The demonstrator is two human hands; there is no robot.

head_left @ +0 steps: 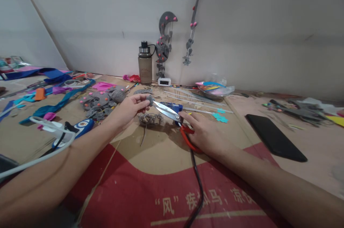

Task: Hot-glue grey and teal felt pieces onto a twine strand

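Observation:
My left hand pinches a small grey felt piece between thumb and fingertips. Wrapped round the red handles of a pair of scissors is my right hand. The blades point left, with their tips at the felt piece and slightly apart. Below them on the cardboard lies a tangle of grey cord. Behind the scissors is a blue object, partly hidden by the blades. Left of my left hand sit a heap of grey felt shapes with pink balls and a grey yarn ball.
A bottle and a small digital clock stand by the wall, near hanging felt ornaments. A black phone lies at right. Teal felt flowers lie near clear sticks. A dark cable runs toward me.

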